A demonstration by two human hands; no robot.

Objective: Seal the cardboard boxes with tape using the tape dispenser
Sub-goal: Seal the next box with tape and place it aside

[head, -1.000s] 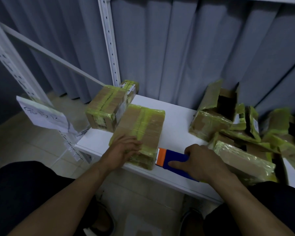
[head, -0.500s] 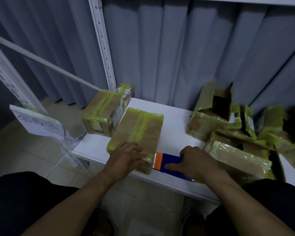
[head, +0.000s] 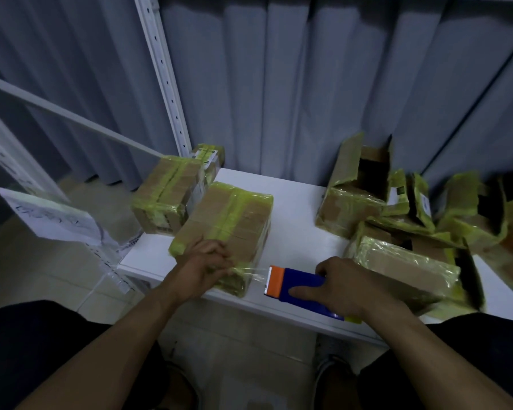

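Right hand grips tape dispenser beside box; left hand grips box.

**Both hands forward, each one closed on something**

Both bare forearms reach up from the lower edge of the view and angle in toward each other. The left hand lies knuckles-up, its wrist straight and its fingers curled over the near end of the box. The right hand sits level with it and well apart. It grips the tape dispenser from above, with the thumb stretched along the near side and the other fingers wrapped over the top.
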